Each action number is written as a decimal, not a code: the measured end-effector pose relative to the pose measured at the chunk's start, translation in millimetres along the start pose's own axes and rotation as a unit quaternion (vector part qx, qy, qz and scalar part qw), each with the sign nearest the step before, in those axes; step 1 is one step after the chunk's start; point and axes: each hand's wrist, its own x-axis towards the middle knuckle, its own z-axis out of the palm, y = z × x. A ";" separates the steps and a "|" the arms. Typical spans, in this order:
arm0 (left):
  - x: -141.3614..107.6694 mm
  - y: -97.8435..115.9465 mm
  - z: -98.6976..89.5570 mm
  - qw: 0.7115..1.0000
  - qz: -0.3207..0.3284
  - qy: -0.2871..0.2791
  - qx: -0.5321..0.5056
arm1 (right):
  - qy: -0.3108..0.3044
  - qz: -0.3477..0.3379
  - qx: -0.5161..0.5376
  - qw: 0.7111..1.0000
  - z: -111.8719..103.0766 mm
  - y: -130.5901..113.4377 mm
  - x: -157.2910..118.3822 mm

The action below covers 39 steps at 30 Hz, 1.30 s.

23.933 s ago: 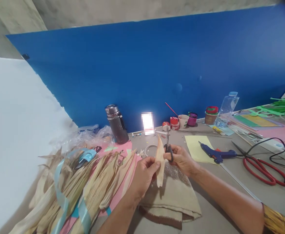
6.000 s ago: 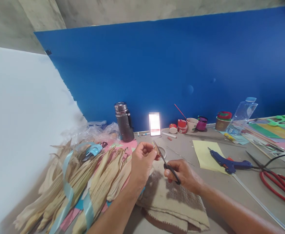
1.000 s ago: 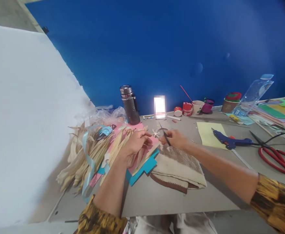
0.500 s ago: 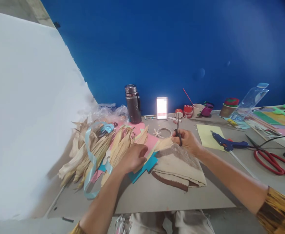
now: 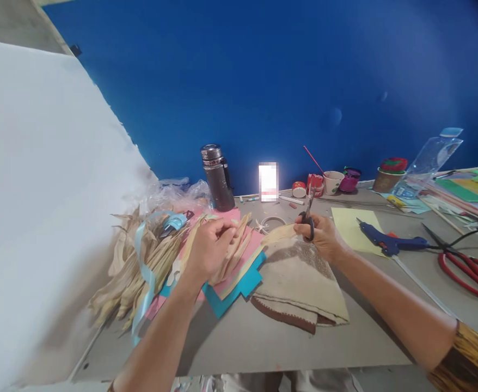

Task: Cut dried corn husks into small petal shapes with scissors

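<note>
In my right hand (image 5: 324, 235) is a pair of small dark-handled scissors (image 5: 309, 218), blades pointing up. The same fingers pinch the end of a pale corn husk strip (image 5: 282, 234), which stretches to the left above a folded beige cloth (image 5: 300, 283). My left hand (image 5: 210, 250) is over the dried corn husks (image 5: 234, 253) lying on pink and blue paper (image 5: 233, 294). Its fingers and thumb are curled together at the husks, and the hand partly hides what they grip. Beside it lies a larger husk bundle (image 5: 120, 267) with a light blue ribbon (image 5: 143, 272).
A dark thermos (image 5: 218, 182) and a lit phone screen (image 5: 269, 182) stand at the back. Behind my right hand are a roll of tape (image 5: 274, 222), paint jars (image 5: 350, 179) and a paper cup (image 5: 332, 182). A blue glue gun (image 5: 390, 239) and red-handled scissors (image 5: 465, 272) lie to the right.
My left hand has moved left and away from me, from the blue paper's edge onto the husks. My right hand has shifted slightly right with the scissors and husk strip.
</note>
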 end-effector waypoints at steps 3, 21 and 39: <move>-1.2 20.2 28.3 0.989 0.121 0.044 0.074 | 0.000 0.012 -0.011 1.000 6.2 0.0 -9.1; -27.7 1.6 96.9 0.971 -0.082 -0.089 -0.206 | -0.055 0.026 -0.038 0.997 16.8 -0.9 -20.4; -25.3 9.4 96.5 0.940 -0.105 -0.077 -0.316 | -0.055 0.026 0.004 0.998 25.8 -7.8 -31.7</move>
